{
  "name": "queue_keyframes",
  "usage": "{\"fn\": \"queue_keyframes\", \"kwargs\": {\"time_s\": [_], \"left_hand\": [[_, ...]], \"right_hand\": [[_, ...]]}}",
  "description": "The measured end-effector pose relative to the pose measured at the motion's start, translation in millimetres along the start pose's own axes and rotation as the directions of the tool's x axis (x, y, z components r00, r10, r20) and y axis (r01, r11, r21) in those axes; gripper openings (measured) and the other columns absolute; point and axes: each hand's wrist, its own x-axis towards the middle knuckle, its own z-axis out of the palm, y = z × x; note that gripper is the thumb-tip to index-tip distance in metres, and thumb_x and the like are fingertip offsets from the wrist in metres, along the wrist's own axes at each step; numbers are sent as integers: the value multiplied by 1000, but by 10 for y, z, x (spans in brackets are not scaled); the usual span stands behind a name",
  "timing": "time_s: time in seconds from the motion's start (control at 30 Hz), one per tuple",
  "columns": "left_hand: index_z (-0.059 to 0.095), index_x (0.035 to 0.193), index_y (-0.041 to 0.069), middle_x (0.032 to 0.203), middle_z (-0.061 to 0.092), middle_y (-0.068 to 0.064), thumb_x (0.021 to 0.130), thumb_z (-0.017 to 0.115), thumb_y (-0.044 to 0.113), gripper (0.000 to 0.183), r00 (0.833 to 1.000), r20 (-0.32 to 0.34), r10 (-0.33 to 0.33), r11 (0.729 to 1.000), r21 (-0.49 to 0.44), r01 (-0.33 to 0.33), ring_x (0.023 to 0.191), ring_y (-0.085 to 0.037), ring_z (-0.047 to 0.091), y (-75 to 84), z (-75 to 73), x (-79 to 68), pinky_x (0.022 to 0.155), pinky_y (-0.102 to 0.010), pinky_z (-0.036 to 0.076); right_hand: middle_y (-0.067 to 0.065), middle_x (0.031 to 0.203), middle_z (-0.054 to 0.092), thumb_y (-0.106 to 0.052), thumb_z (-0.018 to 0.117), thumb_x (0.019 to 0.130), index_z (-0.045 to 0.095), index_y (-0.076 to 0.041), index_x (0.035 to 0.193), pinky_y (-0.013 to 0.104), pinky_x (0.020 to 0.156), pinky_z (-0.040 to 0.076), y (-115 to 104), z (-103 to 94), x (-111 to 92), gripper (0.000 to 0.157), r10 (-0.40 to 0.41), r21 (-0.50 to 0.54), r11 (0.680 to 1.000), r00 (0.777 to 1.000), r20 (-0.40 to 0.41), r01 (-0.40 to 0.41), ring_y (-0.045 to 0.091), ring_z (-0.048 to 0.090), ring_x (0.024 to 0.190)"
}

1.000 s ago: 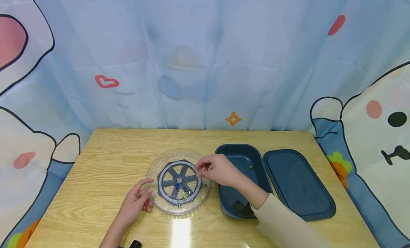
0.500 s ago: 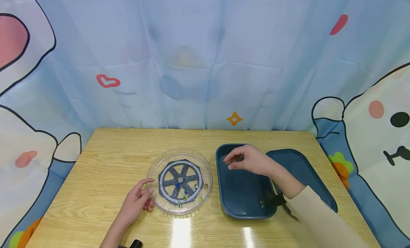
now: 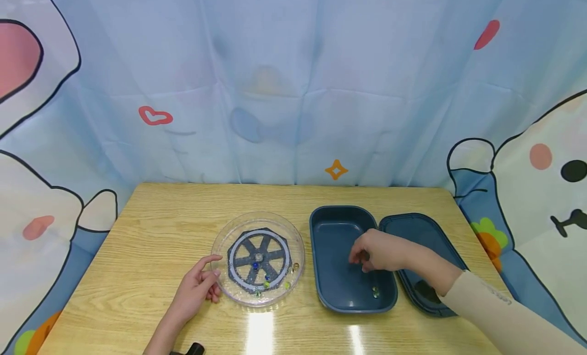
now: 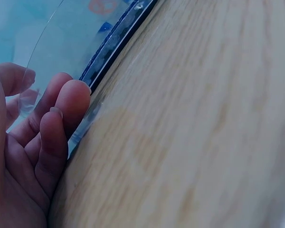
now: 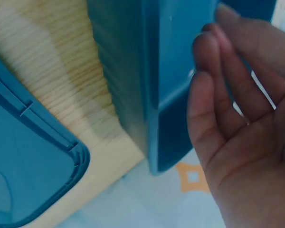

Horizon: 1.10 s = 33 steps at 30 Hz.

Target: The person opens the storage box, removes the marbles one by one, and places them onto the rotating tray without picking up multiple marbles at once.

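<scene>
A clear round dish (image 3: 224,286) sits on the table. It has a dark six-spoked wheel pattern (image 3: 237,262) and holds several glass marbles, among them a blue marble (image 3: 255,265) and a yellow-green marble (image 3: 287,284). My left hand (image 3: 194,288) rests at the dish's left rim, its index finger extended against the edge. Inside the deep dark blue tub (image 3: 337,299), small greenish marbles (image 3: 375,292) lie near the front right corner. My right hand (image 3: 378,250) reaches over the tub with loosely bent fingers (image 5: 202,102). I see nothing held between them, though the fingertips are partly hidden.
A matching dark blue lid (image 3: 412,227) lies right of the tub, partly under the right forearm. All stand on a wooden table (image 3: 174,217). Behind the table hangs a pale blue printed curtain (image 3: 266,90). A small black object (image 3: 195,349) shows by the left wrist.
My right hand has moved from the dish's right rim over to the tub, then lower and further right inside it. A marble in the dish has rolled right. My left hand stays put.
</scene>
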Motion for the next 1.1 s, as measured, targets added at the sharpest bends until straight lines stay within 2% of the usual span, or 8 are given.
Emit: {"fn": "queue_keyframes", "kwargs": {"time_s": [0.1,0.23,0.37,0.5,0.67,0.83,1.0,1.1], "left_hand": [[51,139,8,70,61,-18,104,55,15,36,1000,-1,-1,1000,-1,1,53,-20,60,-5,2,2,52,-33,57],[51,138,7,70,61,-18,104,55,15,35,1000,-4,3,1000,-8,-3,53,-20,60,-15,6,-3,52,-33,57],[51,138,8,70,61,-19,104,55,16,35,1000,-1,6,1000,-7,-6,53,-21,60,-15,7,-3,52,-33,57],[51,138,8,70,61,-18,104,55,15,35,1000,-3,3,1000,-4,-3,53,-21,60,-12,4,1,52,-33,57],[51,138,9,70,61,-18,104,55,14,35,1000,0,-1,1000,-3,1,54,-21,61,-2,0,10,52,-33,57],[51,138,9,70,61,-18,104,55,14,35,1000,0,-4,1000,-1,4,53,-21,60,4,0,12,52,-33,56],[51,138,8,70,61,-18,104,55,14,35,1000,-2,-10,1000,-4,10,53,-21,60,10,2,5,52,-33,56],[51,138,8,70,61,-18,104,55,14,35,1000,-5,-12,1000,0,12,53,-21,60,18,6,9,52,-33,56]], "right_hand": [[-6,96,69,6,74,83,77,-10,102,26,70,55,-126,75,-31,25,41,-164,986,999,2,-41,9,64,84],[-3,93,69,11,68,85,77,-13,97,30,69,56,-248,159,-48,29,136,-300,946,990,33,-120,15,66,84],[-4,85,62,12,66,86,71,-17,87,30,63,52,-308,228,-64,30,249,-354,915,961,117,-194,13,57,72],[-6,78,54,12,66,87,64,-21,79,30,60,46,-321,274,-74,34,290,-351,911,941,176,-215,12,49,66],[-8,74,53,17,62,85,63,-22,78,28,59,43,-326,301,-68,40,244,-273,946,940,240,-176,10,45,64],[-12,79,57,19,62,83,67,-23,86,24,63,48,-324,282,-43,42,147,-108,987,952,267,-122,4,52,69],[-10,87,61,17,61,87,69,-19,95,24,70,52,-303,167,15,37,41,0,999,980,192,-42,4,57,78],[-5,94,65,12,62,90,69,-13,103,24,74,53,-267,64,74,29,-52,33,998,994,97,49,7,61,84]]}}
